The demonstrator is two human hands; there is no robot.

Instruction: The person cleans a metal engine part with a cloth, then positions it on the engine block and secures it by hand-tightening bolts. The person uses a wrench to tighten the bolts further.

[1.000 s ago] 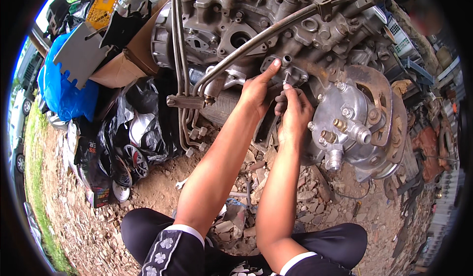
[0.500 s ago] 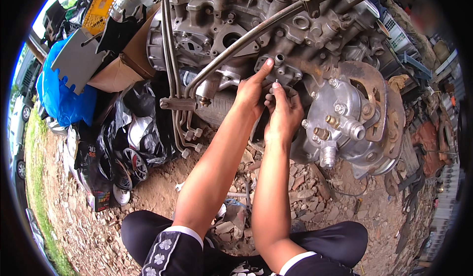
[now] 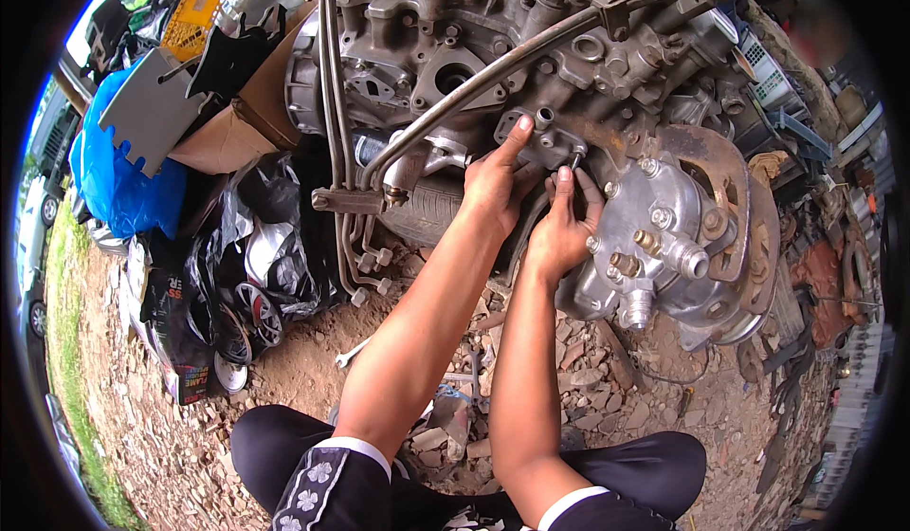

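Note:
My left hand (image 3: 493, 190) presses a small grey metal flange (image 3: 559, 138) with a short pipe stub (image 3: 544, 117) against the engine block (image 3: 424, 36). Its thumb lies on the flange's left end, and the other fingers curl underneath, partly hidden. A thin bolt (image 3: 577, 158) is pinched between the thumb and fingers of my right hand (image 3: 561, 237), its upper end at the flange's right end. How far it sits in the hole cannot be made out. Just right of that hand is a round aluminium housing (image 3: 621, 218) with brass and steel fittings.
Bent metal pipes (image 3: 502, 68) cross in front of the engine above my left hand. At the left lie black plastic bags (image 3: 284, 237), a cardboard box (image 3: 232, 140) and a blue bag (image 3: 118, 171). A wrench (image 3: 353, 352) rests on the rubble-strewn ground (image 3: 284, 379).
My right hand has moved right and slightly up, bringing the bolt from the flange's lower middle to its right end. My left thumb stays on the flange's left end. The view has shifted slightly.

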